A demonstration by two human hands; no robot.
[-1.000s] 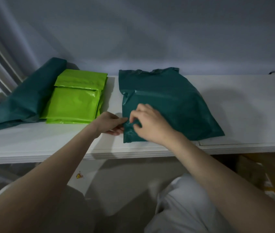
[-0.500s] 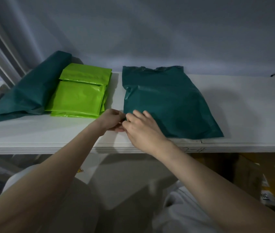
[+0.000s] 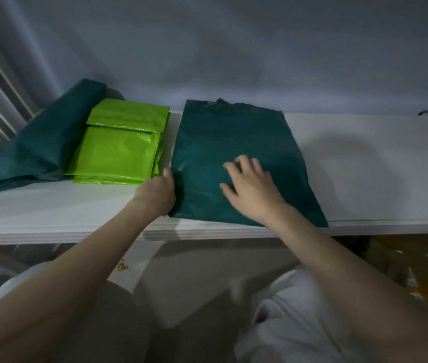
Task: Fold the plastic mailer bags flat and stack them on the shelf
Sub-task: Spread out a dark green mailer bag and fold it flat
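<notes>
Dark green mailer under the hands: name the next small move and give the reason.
Probably sweep the right hand outward across the dark green mailer to press it flat. That hand lies spread on top, the left hand steadies the mailer's left edge, and the far end still looks puffed and wrinkled. The lime green stack beside it lies flat.

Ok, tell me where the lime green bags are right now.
The lime green bags lie stacked on the white shelf, left of centre, between a dark green bag and the dark green mailer.
</notes>
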